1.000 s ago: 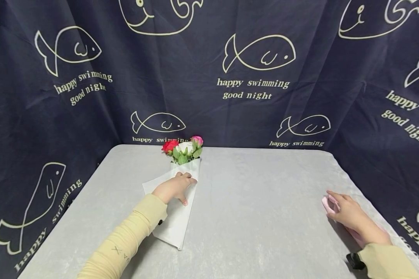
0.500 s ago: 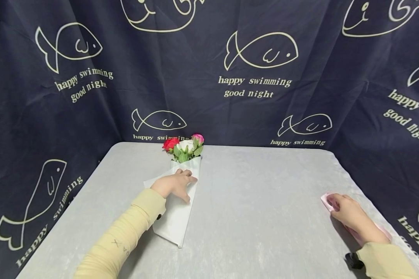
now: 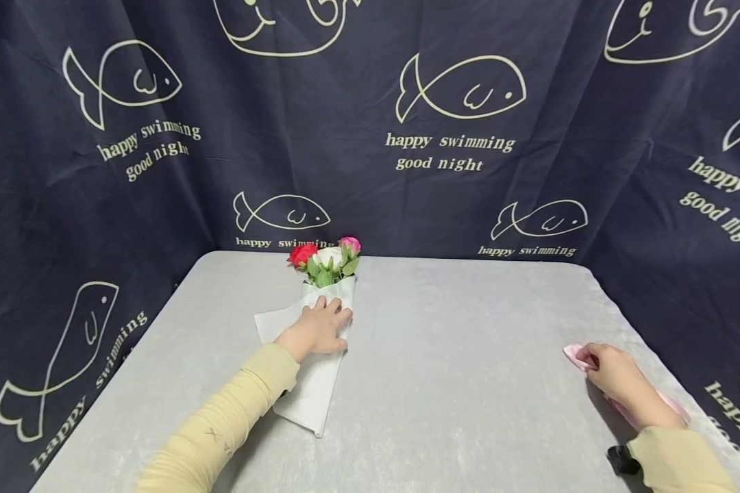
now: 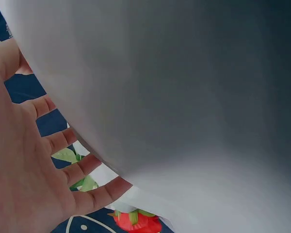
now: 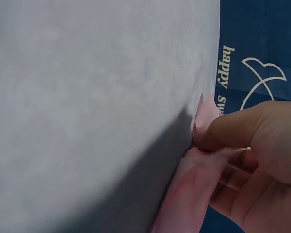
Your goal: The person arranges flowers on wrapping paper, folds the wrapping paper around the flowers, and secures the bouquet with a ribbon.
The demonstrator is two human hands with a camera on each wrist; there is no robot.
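White wrapping paper [image 3: 311,397] is folded around a small bouquet with a red rose [image 3: 302,255], a white rose [image 3: 328,258], a pink rose [image 3: 349,245] and green leaves. My left hand [image 3: 321,327] rests on the paper just below the blooms, fingers spread. In the left wrist view, the paper [image 4: 223,194] covers most of the picture and its edge meets the fingertips. Over at the right side of the table, my right hand [image 3: 619,373] pinches a soft pink ribbon [image 5: 191,194] between thumb and fingers. Part of the ribbon is hidden under that hand and forearm.
A pale grey cloth covers the table [image 3: 450,383], whose right edge lies close beside the right forearm. Behind and at both sides hangs a dark blue curtain [image 3: 358,157] printed with fish and lettering.
The left hand has flattened and spread its fingers on the paper. At the right hand, the open pink loop has closed up into a narrower end. The bouquet lies about where it was.
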